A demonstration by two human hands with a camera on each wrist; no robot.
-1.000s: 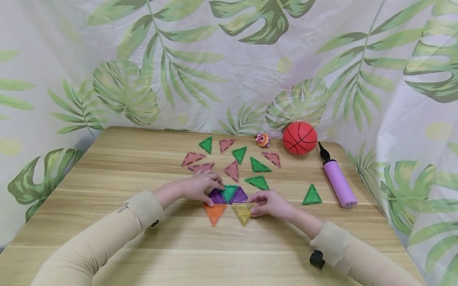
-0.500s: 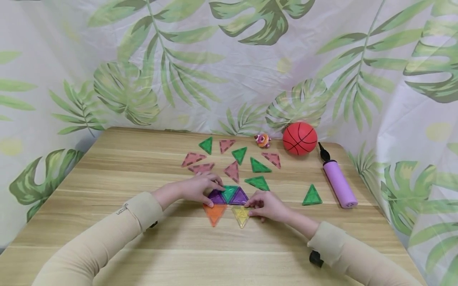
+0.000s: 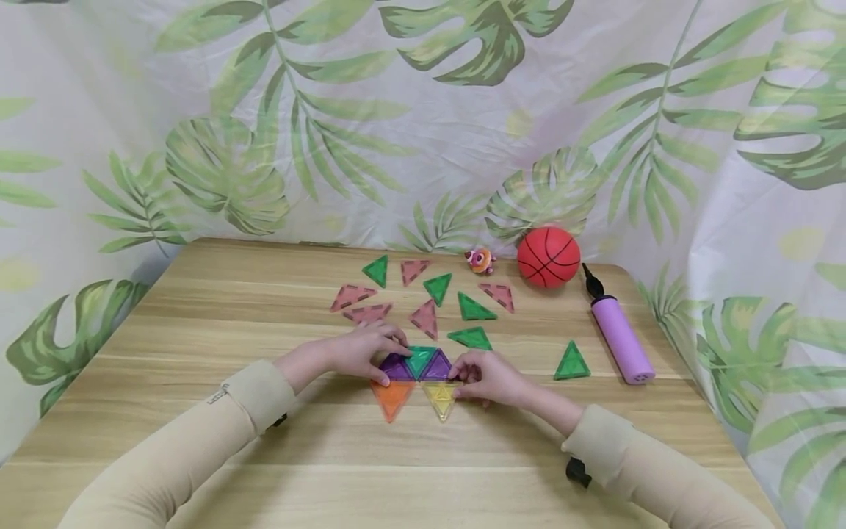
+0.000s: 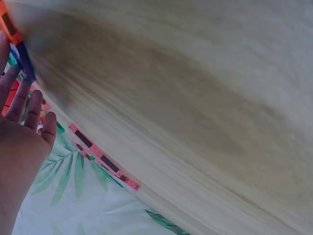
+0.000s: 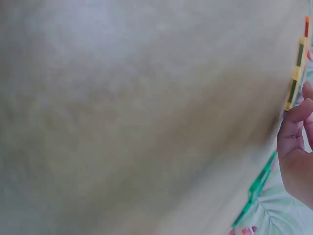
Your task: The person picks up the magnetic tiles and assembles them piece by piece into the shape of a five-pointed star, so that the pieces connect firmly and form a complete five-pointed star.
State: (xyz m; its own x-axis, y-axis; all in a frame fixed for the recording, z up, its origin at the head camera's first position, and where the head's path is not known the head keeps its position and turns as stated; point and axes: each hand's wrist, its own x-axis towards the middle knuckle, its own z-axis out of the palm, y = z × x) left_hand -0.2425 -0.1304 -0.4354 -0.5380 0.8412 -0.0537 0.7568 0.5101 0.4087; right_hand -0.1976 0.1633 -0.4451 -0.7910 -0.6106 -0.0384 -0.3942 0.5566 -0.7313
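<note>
Desk surface (image 3: pixel 370 481) extends between the two sleeves (image 3: pixel 181 441) up to the downward tips of the orange tile (image 3: pixel 392 399) and the yellow tile (image 3: pixel 440 398), giving room on the near side. The right hand (image 3: pixel 490 378), immediately right of the yellow tile, pinches it at its right corner; the left hand (image 3: pixel 362 353), loosely outstretched, touches the row formed by the left purple tile (image 3: pixel 398 368), teal tile (image 3: pixel 419 360) and right purple tile (image 3: pixel 436 365) from its left end. Beyond lie loose green tiles (image 3: pixel 475 307) and pink tiles (image 3: pixel 425 319), then a figurine (image 3: pixel 480 260) and red ball (image 3: pixel 548 257) near the far edge.
</note>
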